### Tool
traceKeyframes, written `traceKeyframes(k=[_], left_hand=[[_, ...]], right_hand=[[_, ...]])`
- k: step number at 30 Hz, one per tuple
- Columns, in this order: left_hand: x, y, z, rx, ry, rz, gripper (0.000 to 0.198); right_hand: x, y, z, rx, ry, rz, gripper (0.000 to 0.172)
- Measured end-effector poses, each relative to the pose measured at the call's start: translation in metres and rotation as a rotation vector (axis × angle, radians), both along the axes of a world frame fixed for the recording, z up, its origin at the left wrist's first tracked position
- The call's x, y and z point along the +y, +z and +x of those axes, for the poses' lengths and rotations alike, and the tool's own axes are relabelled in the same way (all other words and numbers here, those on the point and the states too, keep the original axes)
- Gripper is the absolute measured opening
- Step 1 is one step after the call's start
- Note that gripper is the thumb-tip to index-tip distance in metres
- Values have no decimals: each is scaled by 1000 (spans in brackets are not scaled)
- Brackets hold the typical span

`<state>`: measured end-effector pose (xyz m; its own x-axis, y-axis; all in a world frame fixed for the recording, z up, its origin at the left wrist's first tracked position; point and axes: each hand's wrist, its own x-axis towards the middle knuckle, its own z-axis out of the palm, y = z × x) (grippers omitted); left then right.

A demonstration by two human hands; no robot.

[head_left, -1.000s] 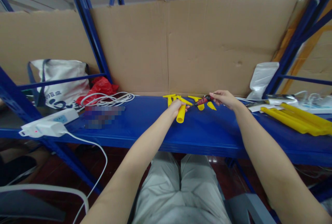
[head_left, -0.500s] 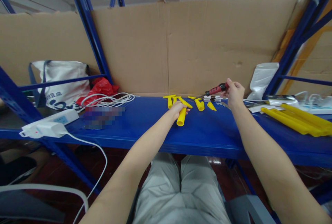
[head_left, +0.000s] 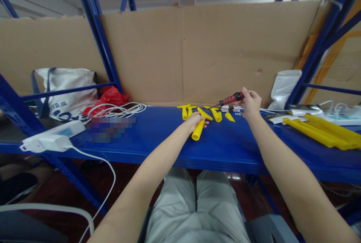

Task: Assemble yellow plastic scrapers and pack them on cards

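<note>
My left hand (head_left: 195, 121) is closed around a yellow plastic part (head_left: 198, 130) with a round hollow tube end facing me. Pinched at the end of its handle, a red and black screwdriver (head_left: 231, 99) is in my right hand (head_left: 251, 102). Its thin shaft slopes down to the left, and the tip reaches the yellow part by my left fingers; whether it touches a screw I cannot tell. Just behind, on the blue shelf (head_left: 169, 145), lie several similar yellow parts, among them a T-shaped piece (head_left: 184, 112), another tube piece (head_left: 217, 115) and a small flat piece (head_left: 229, 116).
Long yellow parts (head_left: 321, 132) lie at the right near a silver pouch (head_left: 284, 89). To the left are a white power strip (head_left: 53, 136), coiled white cable (head_left: 121, 109), a red plastic bag (head_left: 109, 98) and a cloth bag (head_left: 69, 89). Cardboard (head_left: 214, 55) stands behind.
My right hand and the screwdriver have shifted slightly left and down toward the yellow part. My left hand keeps its hold, with the part turned slightly.
</note>
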<state>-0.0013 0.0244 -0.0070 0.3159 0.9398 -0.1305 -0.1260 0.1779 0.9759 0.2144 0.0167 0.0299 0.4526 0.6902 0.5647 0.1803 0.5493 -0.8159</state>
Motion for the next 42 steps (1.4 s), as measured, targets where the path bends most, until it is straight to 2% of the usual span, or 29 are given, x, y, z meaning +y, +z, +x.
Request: traceKeyframes(k=[13,23,27,33,42], left_hand=[[-7,5,0,2,-14,3,30],[-12,7,0,87,-10,17,43],[-12,6,0,135,16,39,50],[-13,7,0,165,3,84,49],[-8,4,-1,154,34,78,46]], right_hand=[[-4,2,-5,75,-30,-20,41],[1,1,-4,163,-8,81,38],[2,2,-4,181,-4,78,34],[4,0,-3,237,-27,30,32],[-5,4,-9,241,90,7,31]])
